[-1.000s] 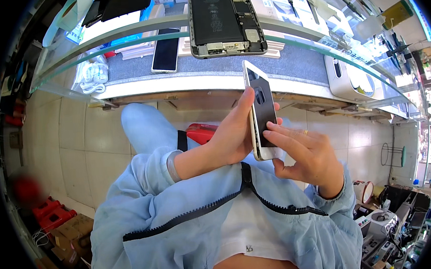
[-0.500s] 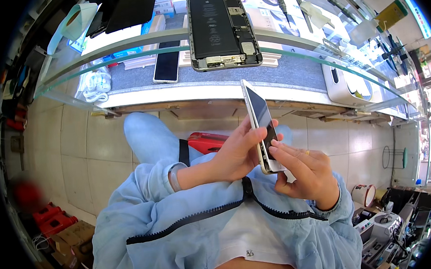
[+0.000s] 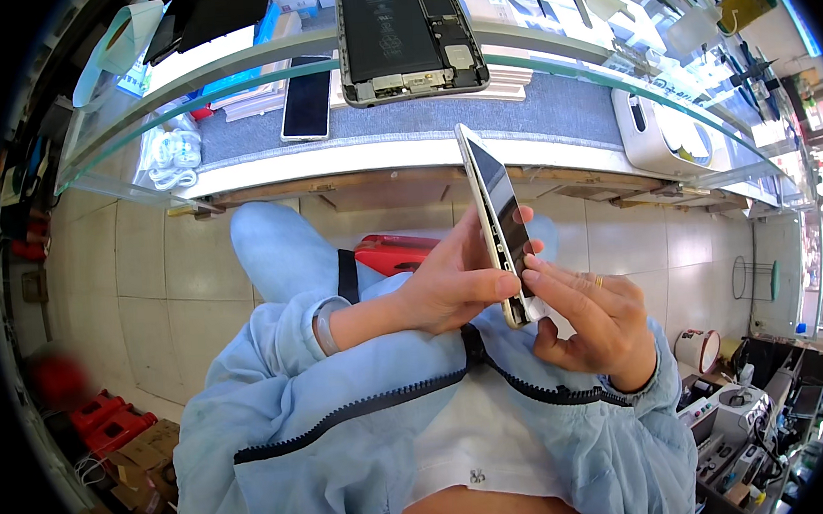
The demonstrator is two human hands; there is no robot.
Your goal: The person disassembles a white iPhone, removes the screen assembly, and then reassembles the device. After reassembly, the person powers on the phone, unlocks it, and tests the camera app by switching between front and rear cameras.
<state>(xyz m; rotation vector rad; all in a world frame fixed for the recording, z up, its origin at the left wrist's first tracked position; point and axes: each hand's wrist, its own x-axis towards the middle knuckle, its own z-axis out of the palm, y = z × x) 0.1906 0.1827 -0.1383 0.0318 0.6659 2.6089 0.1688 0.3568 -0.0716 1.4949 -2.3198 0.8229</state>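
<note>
A white-edged smartphone [image 3: 499, 191] is held tilted on its side above my lap, its dark screen facing right. Along its near left edge a gap shows between screen and body, with small parts inside. My left hand [image 3: 450, 278] is closed round the phone's back and lower side, thumb near its bottom corner. My right hand [image 3: 596, 319] grips the lower end of the phone, fingers on the screen's bottom edge and thumb underneath. Beyond both hands, an opened smartphone [image 3: 388, 32] lies on the glass counter, showing its black battery and circuit parts.
The glass counter's front edge [image 3: 569, 66] runs across the far side. Inside lie another phone [image 3: 306, 103], coiled white cables [image 3: 173, 157] and a white container [image 3: 659, 138]. Screwdrivers and tweezers lie at the far right. A red case [image 3: 392, 253] sits beyond my left forearm.
My left thumb has slid down toward the phone's bottom corner. The gap along the phone's edge shows more plainly. The counter and opened phone appear higher in view.
</note>
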